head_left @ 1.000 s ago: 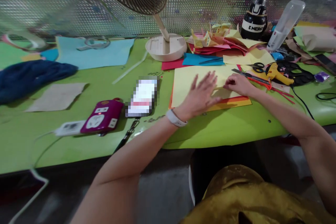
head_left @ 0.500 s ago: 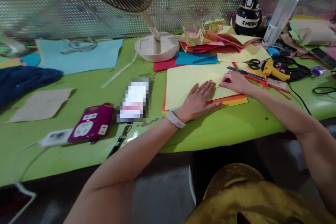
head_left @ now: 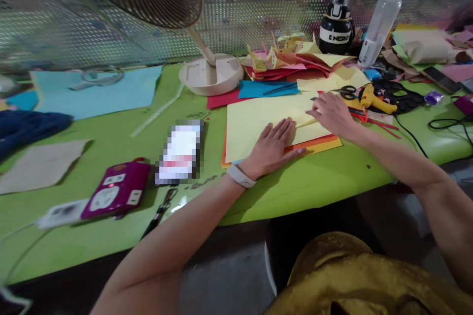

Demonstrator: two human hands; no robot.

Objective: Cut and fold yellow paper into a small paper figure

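On the green surface [head_left: 314,182], the pale yellow paper sheet [head_left: 247,120] lies lengthwise left to right beneath the left hand [head_left: 274,146], whose grip is flat and unclosed; the right hand [head_left: 334,115] curls over the sheet's right part, clamped or not, I cannot tell.

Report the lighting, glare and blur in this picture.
Head view: bright glare on the table near the black strap, deep shadow below the table's edge; head view: the phone is pixelated; head view: the blue cloth at left looks soft, while the left hand on yellow paper is fairly clear.
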